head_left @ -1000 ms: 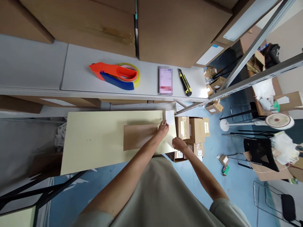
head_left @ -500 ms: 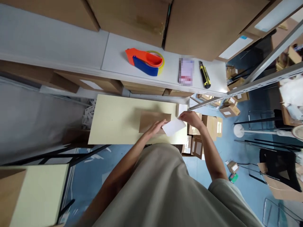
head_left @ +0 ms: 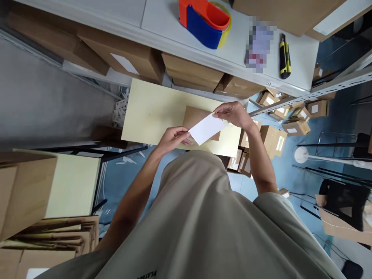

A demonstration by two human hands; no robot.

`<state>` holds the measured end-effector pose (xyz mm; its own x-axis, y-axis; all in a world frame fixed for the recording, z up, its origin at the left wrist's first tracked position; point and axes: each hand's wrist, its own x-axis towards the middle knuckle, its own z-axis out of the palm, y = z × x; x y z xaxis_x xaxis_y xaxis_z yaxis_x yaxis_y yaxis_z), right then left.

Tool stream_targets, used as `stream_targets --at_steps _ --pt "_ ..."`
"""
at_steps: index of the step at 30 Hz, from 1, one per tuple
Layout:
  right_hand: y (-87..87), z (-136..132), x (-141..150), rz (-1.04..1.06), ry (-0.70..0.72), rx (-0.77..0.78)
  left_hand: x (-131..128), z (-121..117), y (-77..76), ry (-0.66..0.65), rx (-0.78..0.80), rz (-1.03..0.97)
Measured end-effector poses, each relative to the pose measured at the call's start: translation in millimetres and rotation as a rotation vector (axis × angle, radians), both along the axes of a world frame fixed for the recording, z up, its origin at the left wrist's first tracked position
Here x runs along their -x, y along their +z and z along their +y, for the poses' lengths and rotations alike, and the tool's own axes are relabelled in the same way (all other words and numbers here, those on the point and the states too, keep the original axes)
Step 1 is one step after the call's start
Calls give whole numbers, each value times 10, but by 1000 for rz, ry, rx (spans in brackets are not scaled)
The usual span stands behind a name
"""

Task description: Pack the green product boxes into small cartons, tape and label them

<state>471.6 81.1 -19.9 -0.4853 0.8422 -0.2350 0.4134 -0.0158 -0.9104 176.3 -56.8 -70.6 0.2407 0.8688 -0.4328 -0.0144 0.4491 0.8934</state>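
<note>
A blank white paper label (head_left: 207,128) is stretched between my two hands, tilted above a flat brown cardboard box (head_left: 193,113). My left hand (head_left: 174,138) pinches its lower-left corner between thumb and fingers. At the upper right corner, my right hand (head_left: 233,113) grips it with thumb and forefinger. The box lies on a pale yellow tabletop (head_left: 154,112), partly covered by the label and my right hand. I cannot tell what is on the label's other face.
Above the table runs a grey shelf (head_left: 165,35) bearing an orange and blue tape dispenser (head_left: 203,27), a blurred-out pack (head_left: 259,46) and a yellow-black box cutter (head_left: 285,57). Cartons (head_left: 192,73) fill the level below. More boxes (head_left: 273,141) stand on the floor at right.
My left hand has come off the cardboard box and taken hold of the label's corner. The label is now held up between both hands. My view has tilted down and turned.
</note>
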Motion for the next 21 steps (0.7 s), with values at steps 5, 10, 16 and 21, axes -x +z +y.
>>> stream_targets --at_steps 5,10,16,21 --pt "134 -108 110 -25 16 -13 93 -92 70 -12 -29 35" --pt "136 -177 162 -33 36 -23 134 -145 104 -47 -57 51" --pt "-54 -235 268 -50 10 -42 164 -173 137 -70 -109 68" --pt "-120 -534 499 -247 -72 -321 150 -190 165 -62 -145 70"
